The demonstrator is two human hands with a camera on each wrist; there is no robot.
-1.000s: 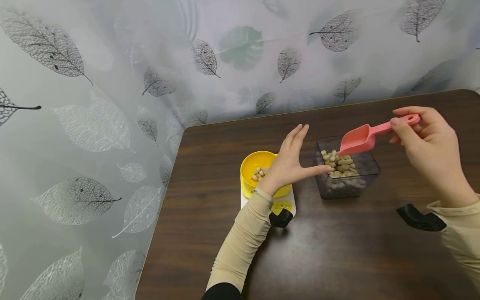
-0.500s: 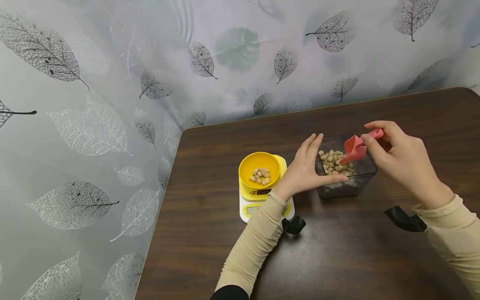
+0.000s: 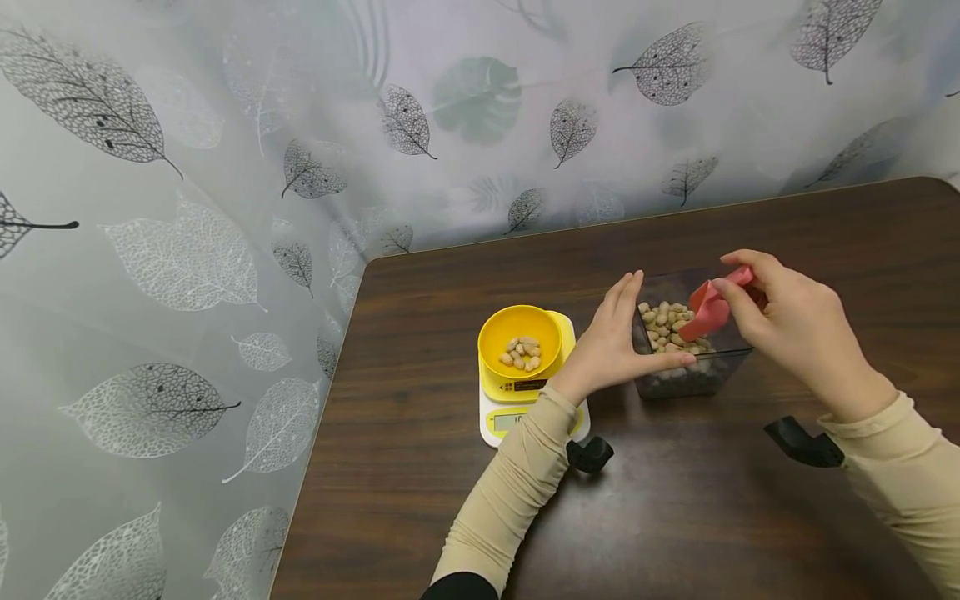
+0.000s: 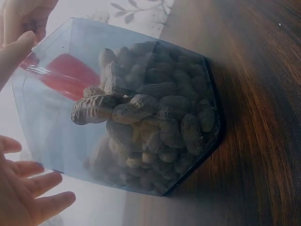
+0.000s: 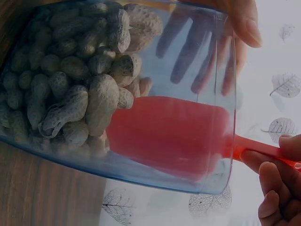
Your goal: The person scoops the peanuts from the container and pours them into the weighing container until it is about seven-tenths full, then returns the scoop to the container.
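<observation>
A clear, dark-tinted box point(image 3: 690, 385) holds a heap of unshelled peanuts point(image 3: 663, 320). My left hand point(image 3: 609, 346) rests against its left side, fingers straight and spread, thumb along the front rim. Through the box wall in the right wrist view, the left fingers point(image 5: 186, 52) show as a dim row. My right hand point(image 3: 806, 329) pinches the handle of a pink scoop point(image 3: 707, 315) between thumb and fingers. Inside the box, the scoop's blade point(image 5: 164, 134) points down, its front edge against the peanuts point(image 5: 96, 101).
Left of the box stands a yellow and white kitchen scale point(image 3: 492, 419), its display partly covered by my left sleeve point(image 3: 517, 475). On it sits a yellow bowl point(image 3: 491, 329) with several peanuts. A leaf-patterned curtain point(image 3: 480, 167) hangs behind the brown wooden table point(image 3: 397, 400).
My right hand has moved left and lowered the scoop into the box, tipping its blade down to the peanuts. My left hand has shifted right onto the box, uncovering the bowl.
</observation>
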